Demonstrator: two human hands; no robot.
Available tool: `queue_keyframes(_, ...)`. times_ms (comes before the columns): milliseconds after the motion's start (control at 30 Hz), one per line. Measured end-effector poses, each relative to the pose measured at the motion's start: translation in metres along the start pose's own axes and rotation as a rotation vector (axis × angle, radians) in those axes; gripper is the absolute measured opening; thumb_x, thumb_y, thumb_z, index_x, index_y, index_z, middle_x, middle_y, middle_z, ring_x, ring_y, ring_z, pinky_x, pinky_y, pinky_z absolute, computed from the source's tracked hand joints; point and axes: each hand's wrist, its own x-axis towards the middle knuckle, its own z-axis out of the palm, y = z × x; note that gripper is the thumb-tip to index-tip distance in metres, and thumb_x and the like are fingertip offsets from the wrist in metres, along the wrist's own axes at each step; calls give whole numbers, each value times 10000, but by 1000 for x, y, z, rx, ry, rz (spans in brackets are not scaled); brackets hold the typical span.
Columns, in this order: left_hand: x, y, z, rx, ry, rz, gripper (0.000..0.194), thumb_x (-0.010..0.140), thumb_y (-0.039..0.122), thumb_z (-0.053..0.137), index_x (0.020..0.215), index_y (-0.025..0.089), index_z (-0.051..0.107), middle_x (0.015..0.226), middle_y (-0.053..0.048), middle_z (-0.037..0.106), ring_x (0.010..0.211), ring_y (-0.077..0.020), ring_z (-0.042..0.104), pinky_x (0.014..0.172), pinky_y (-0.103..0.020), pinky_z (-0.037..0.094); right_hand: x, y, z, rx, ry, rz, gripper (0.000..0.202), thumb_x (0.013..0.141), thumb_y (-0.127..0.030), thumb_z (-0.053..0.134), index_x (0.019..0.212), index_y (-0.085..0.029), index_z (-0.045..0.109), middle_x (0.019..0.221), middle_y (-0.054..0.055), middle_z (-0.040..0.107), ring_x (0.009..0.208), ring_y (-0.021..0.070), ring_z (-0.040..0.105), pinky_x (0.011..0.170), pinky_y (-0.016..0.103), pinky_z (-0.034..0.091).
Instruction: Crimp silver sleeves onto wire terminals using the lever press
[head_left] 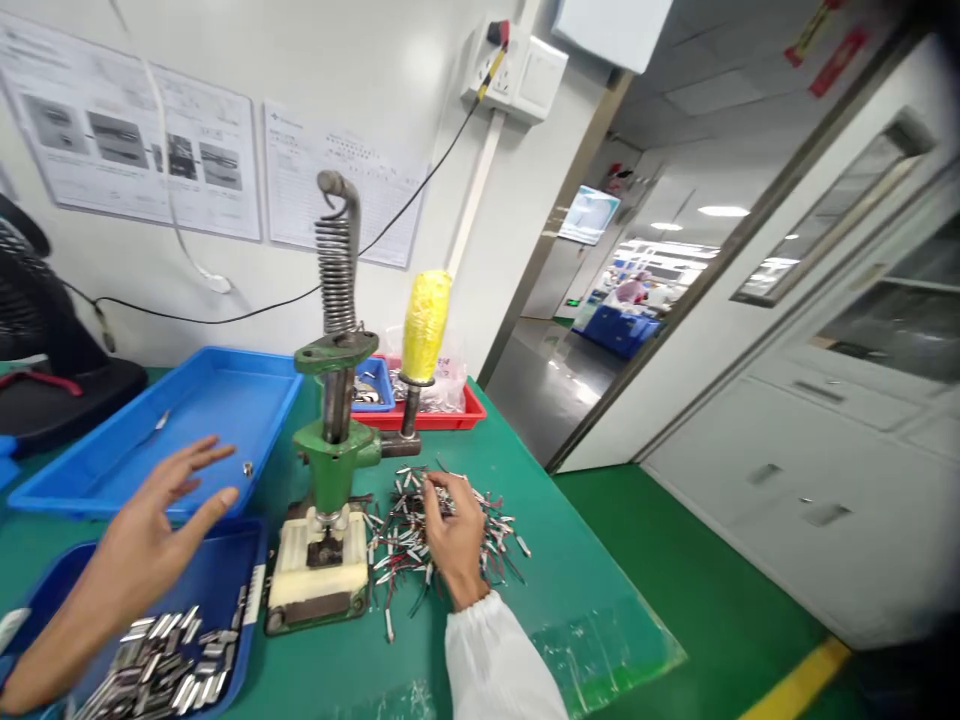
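Note:
My left hand (154,535) hovers over the blue trays with fingers spread and nothing in it. Just past its fingertips, a small metal piece (247,468) shows against the large blue tray (217,400). Below it, a dark blue tray (251,610) holds many silvery metal parts (169,655). My right hand (454,525) rests on a pile of small wired parts (405,545), its fingers curled together; what they hold is hidden. Between the hands stands a green hand press (330,480) with a spring on top and a yellow-wrapped handle (426,325).
Behind the press, a red tray (472,408) holds a small blue bin (384,385) and plastic bags. A black fan (52,350) stands at the far left. The green table's right edge (592,550) faces an open doorway and grey cabinets (787,450).

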Motion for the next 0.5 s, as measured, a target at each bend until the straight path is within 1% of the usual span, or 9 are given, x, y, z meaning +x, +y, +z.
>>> queue_keyframes(33,1,-6,-13,62,46,-51,712,799,764,570,1282,246,651,1446,-102,617,1210,-373,668,1034,-522,561,0,2,0,15,12,15,169,991,-263,571,1012,-186,719,956,48,739,909,174,668,867,309,494)
queue_keyframes(67,0,-11,-25,121,43,-88,721,784,771,575,1272,248,658,1385,-95,663,1168,-372,686,1013,-522,567,0,4,1,27,22,29,183,991,-274,573,1031,-183,727,971,55,744,922,179,674,876,315,499)
queue_keyframes(133,-8,-20,-40,199,-69,-106,660,772,771,588,1153,249,725,1191,-74,759,1045,-349,724,916,-466,600,0,7,1,41,38,54,213,992,-294,574,1065,-180,739,1008,68,753,947,191,688,896,331,510)
queue_keyframes(167,-15,-25,-44,223,-142,-93,611,786,754,593,1096,253,752,1115,-62,781,991,-331,731,855,-423,606,0,7,1,42,46,66,227,992,-305,575,1078,-179,743,1030,76,756,960,198,695,906,340,516)
queue_keyframes(200,-23,-30,-44,242,-208,-66,563,807,727,592,1059,257,772,1069,-53,792,945,-314,733,797,-384,602,0,7,1,41,55,79,242,991,-316,577,1091,-176,746,1050,85,759,970,205,702,913,349,523)
queue_keyframes(267,-38,-40,-38,281,-310,-20,461,851,647,581,1025,281,800,1036,-38,798,869,-293,733,714,-336,576,0,2,-1,37,72,102,270,988,-340,583,1112,-165,747,1075,100,762,981,216,717,920,361,539)
queue_keyframes(333,-49,-49,-29,318,-398,4,390,873,575,566,1002,307,818,1031,-35,801,867,-295,741,711,-324,566,-4,-9,-3,37,84,118,295,987,-360,588,1124,-151,745,1076,109,765,965,215,731,908,355,560)
queue_keyframes(400,-55,-54,-20,356,-451,14,367,893,526,538,992,319,823,1048,-43,802,929,-306,751,741,-323,570,-12,-29,-4,71,93,156,299,978,-372,612,1124,-148,743,1052,103,769,925,202,740,878,330,581)
queue_keyframes(500,-55,-55,-9,443,-443,23,396,934,453,454,1013,305,812,1076,-62,796,945,-306,758,734,-336,578,-34,-71,0,197,78,258,266,951,-375,661,1081,-160,750,1011,84,770,881,178,738,832,282,594)
